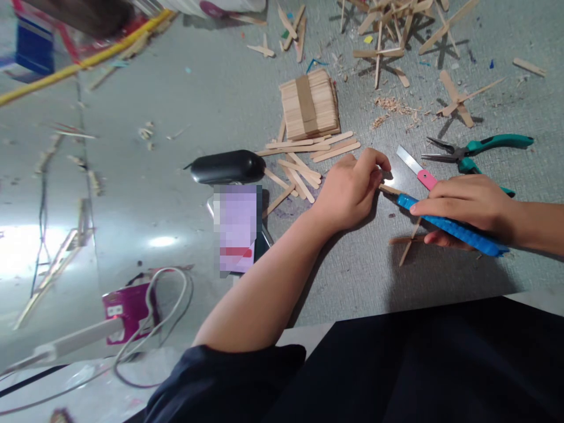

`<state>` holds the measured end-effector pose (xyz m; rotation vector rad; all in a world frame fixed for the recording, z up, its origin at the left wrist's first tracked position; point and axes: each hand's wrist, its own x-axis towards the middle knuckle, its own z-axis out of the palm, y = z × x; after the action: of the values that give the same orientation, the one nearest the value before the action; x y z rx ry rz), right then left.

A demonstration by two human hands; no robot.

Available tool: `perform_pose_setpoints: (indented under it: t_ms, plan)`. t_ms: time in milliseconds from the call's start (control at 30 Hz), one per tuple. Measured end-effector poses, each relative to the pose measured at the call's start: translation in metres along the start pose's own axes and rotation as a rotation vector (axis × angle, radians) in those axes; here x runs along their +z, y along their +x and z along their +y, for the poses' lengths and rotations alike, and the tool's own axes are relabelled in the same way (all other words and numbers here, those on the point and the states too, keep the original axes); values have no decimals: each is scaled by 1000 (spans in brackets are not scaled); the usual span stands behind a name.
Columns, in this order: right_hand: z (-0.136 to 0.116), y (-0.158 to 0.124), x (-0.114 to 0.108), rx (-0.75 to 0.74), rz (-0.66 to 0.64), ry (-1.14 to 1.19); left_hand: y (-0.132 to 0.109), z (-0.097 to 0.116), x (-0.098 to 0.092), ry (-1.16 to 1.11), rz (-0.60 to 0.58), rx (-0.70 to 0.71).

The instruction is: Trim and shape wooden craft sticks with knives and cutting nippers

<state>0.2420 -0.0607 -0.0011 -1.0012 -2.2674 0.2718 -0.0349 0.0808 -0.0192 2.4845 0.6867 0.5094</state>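
My left hand is closed in a pinch on the end of a thin wooden stick lying on the grey mat. My right hand grips a blue utility knife, its tip meeting the stick near my left fingertips. A crossed pair of sticks lies under the knife. A pink-handled blade rests just behind the two hands.
Teal pliers lie right of the blade. A banded stack of craft sticks and loose sticks sit behind my left hand. A black device, a phone, a purple box with white cable lie left. Stick crosses fill the far side.
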Motion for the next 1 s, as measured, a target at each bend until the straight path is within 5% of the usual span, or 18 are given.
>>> perform_pose_setpoints:
  t_ms: [300, 533, 1000]
  plan:
    - [-1, 1, -1, 21, 0, 13, 0, -1, 2, 38, 14, 21]
    - [-1, -1, 0, -133, 25, -154, 0, -4, 6, 45, 66, 35]
    - [0, 4, -8, -154, 2, -16, -1, -5, 6, -5, 54, 22]
